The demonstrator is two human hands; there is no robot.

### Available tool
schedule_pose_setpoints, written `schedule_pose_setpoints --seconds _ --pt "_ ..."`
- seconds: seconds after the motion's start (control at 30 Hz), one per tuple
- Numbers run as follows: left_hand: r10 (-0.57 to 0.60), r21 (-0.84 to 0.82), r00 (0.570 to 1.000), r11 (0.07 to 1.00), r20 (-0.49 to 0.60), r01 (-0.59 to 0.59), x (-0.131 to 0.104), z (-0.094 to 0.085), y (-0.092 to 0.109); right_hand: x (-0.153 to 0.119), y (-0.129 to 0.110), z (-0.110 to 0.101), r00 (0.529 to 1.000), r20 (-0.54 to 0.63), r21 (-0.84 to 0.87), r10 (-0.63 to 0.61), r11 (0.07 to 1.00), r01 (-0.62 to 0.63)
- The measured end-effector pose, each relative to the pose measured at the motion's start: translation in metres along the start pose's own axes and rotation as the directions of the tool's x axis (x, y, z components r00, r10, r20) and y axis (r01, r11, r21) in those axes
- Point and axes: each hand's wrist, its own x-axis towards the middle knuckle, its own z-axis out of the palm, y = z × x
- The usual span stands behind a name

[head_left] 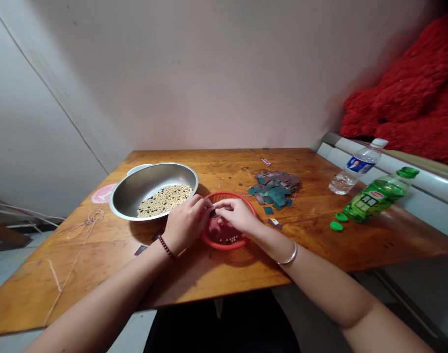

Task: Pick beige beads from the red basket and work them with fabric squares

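Over a red plastic basket (pixel 229 246), my left hand (pixel 187 220) and my right hand (pixel 238 214) meet with fingertips pinched together. Both are closed on a small dark piece (pixel 212 213), mostly hidden by the fingers, so its exact kind is unclear. A few pale beans (pixel 231 239) lie in the near part of the basket. Left of it, a steel bowl (pixel 132 198) holds many pale beans mixed with some black ones. Beyond my right hand lies a loose pile of brown and green square pieces (pixel 277 189).
To the right, a clear water bottle (pixel 356 166) and a green drink bottle (pixel 378 198) stand near two green caps (pixel 336 226). Tangled string (pixel 93 215) and a pink disc (pixel 104 194) lie at the left. A wall rises behind the wooden table (pixel 209 284).
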Motion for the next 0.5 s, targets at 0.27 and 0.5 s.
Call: schedule_pose_setpoints --seconds 0.27,0.5 --pt "0.037 -0.057 0.999 0.998 -0.025 -0.039 -0.0009 -0.0030 0.0013 0.0067 0.0085 -0.0021 0.993 0.024 0.039 -0.119 0.992 0.118" --pt "-0.014 -0.045 0.999 0.999 -0.030 0.012 -0.0017 -0.0017 0.0028 0.0054 0.0073 -0.0031 0.994 0.009 0.028 -0.104 0.994 0.104"
